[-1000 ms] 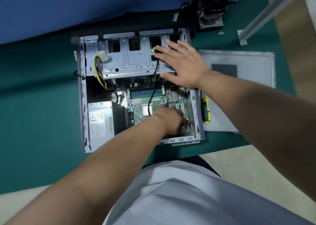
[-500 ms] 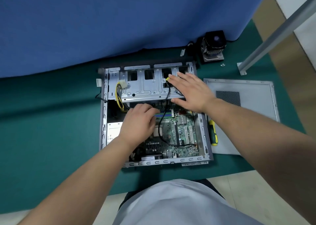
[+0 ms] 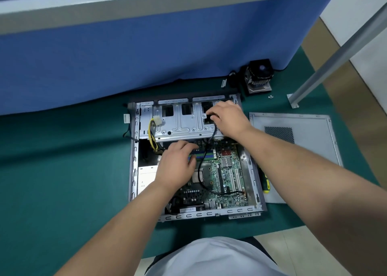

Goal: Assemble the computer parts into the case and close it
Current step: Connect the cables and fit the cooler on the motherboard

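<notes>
The open grey metal computer case (image 3: pixel 134 160) lies on the green mat. One second ago the left hand (image 3: pixel 176 166) was low at the near edge of the green motherboard (image 3: pixel 226 179); now it rests at the memory slots, fingers loosely bent, grasping nothing I can see. The right hand (image 3: pixel 228 118), flat before, now curls its fingers on the one black cable (image 3: pixel 202 171) at the silver drive cage (image 3: pixel 180 125). I judge cable routing is in progress. Right of the case: one grey side panel (image 3: pixel 310 125) and one yellow screwdriver (image 3: pixel 267 184). Behind it: one black cooler fan (image 3: pixel 258 76).
</notes>
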`<action>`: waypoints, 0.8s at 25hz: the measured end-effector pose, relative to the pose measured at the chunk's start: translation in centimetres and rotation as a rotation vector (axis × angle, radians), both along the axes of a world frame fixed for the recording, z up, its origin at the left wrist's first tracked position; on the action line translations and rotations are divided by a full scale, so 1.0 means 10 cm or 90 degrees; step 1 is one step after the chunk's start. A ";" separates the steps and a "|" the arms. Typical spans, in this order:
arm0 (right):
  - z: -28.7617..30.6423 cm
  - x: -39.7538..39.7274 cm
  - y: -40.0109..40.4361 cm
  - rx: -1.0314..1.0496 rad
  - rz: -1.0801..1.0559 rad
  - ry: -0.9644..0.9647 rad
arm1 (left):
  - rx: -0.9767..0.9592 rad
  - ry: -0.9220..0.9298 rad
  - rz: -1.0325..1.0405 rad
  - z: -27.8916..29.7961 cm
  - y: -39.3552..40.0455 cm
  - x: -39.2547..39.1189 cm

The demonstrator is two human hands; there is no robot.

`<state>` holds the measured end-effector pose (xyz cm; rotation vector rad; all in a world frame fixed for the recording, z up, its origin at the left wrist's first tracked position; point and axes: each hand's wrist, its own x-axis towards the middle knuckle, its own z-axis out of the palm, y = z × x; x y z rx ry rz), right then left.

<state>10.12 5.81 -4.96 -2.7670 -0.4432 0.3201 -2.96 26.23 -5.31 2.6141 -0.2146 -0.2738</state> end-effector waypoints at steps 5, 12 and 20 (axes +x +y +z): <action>0.06 0.00 0.05 0.079 -0.047 0.038 | -0.074 0.027 0.044 -0.07 0.00 -0.02; 0.15 -0.46 -0.05 0.350 -0.171 0.087 | -0.230 0.062 0.125 -0.03 -0.21 0.05; 0.20 -0.87 -0.15 0.515 -0.222 0.143 | -0.407 0.186 0.219 -0.01 -0.51 0.15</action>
